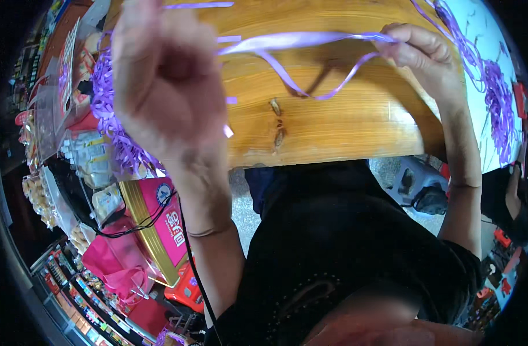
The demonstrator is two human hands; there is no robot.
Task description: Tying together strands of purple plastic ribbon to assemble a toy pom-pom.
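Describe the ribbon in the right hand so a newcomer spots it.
Start at the wooden table, top centre. Over it, the right hand pinches a purple ribbon running toward the left hand. Unlike the tangled left bunch and right bunch, it stretches out, one loop sagging.

A ribbon (287, 40) is running across the table (344, 130), from behind the left hand (168, 75) to the right hand (422, 52). Short ribbon pieces (232, 100) are lying on the table's left part. One ribbon heap (105, 98) is sitting left of the left hand; another heap (497, 98) is lying on the right-hand tabletop (477, 124). At near left, a box (171, 222) is sitting right of a bag (111, 259).
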